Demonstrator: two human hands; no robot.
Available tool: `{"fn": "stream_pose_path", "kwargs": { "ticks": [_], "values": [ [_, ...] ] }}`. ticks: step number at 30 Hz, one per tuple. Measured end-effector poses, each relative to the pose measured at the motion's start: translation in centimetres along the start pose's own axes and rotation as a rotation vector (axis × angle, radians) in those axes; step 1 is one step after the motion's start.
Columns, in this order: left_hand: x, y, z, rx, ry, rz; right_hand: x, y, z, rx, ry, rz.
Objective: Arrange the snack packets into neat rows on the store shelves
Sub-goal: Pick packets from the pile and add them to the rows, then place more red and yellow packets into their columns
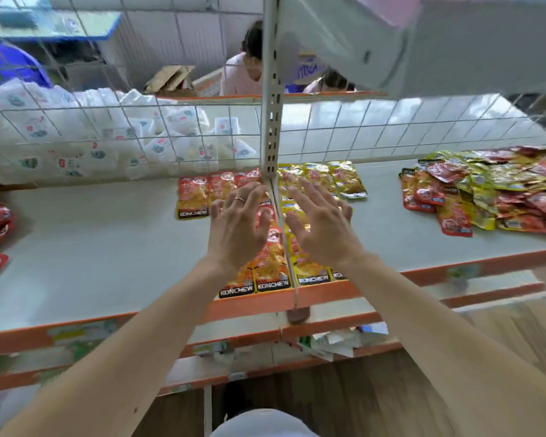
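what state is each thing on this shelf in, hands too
left hand: open, fingers straight, over red packets
right hand: open, fingers straight, over yellow packets
red packets: flat, in rows
yellow packets: flat, in rows
pile of packets: loose heap, unsorted
white packets: jumbled behind wire mesh

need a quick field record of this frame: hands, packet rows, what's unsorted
left hand: open, fingers spread, over the red packets
right hand: open, fingers spread, over the yellow packets
contact: cannot tell whether the palms press down
rows: red left of the post, yellow right, lying flat on the shelf
unsorted: mixed pile at the shelf's right
behind: white packets, back left
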State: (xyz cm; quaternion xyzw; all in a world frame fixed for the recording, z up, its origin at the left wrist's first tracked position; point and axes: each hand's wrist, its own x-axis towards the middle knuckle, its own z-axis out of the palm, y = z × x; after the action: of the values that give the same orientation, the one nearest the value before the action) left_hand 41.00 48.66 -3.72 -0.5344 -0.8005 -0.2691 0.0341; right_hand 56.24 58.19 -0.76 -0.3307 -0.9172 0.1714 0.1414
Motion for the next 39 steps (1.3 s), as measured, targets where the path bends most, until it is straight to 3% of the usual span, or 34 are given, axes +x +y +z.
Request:
{"fn": "stream_pose_path", "kwargs": {
  "ticks": [12, 18, 26, 39],
  "values": [
    [-1.5, 22.6, 7.8, -0.025, -0.072, 0.16, -14.4, 18.6, -12.3, 0.004, 0.118, 0.221],
    [-1.6, 30.6, 10.9, 0.001, -0.139, 0.279, -19.3, 24.9, -16.0, -0.013, 0.16, 0.313],
    [0.3, 33.9, 14.3, 0.003, -0.201, 0.323, -20.0, 28.9, -17.1, 0.005, 0.133, 0.389],
    [8.8, 34.7, 20.8, -0.05, -0.247, 0.345, -13.2, 34.5, -17.6, -0.024, 0.131, 0.471]
  ]
}}
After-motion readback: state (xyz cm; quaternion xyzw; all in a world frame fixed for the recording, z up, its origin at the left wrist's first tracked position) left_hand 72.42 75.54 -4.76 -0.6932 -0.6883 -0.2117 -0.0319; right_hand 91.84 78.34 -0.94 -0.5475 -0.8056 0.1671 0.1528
